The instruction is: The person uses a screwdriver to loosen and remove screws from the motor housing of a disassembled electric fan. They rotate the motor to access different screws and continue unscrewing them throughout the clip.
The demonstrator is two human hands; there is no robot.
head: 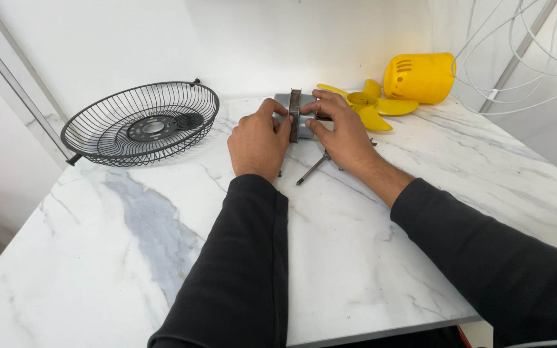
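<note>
A grey metal fan motor (295,109) with a dark laminated band around its middle stands on the white marble table (124,258). My left hand (258,138) grips its left side and my right hand (342,129) grips its right side, fingers wrapped over the top. A thin metal shaft or screwdriver (311,170) lies on the table just under my right hand, partly hidden by it. Both arms wear black sleeves.
A dark wire fan guard (142,122) lies dish-up at the back left. A yellow fan blade (372,106) and a yellow motor housing (420,77) sit at the back right by the wall. White wire loops (530,64) hang at the far right.
</note>
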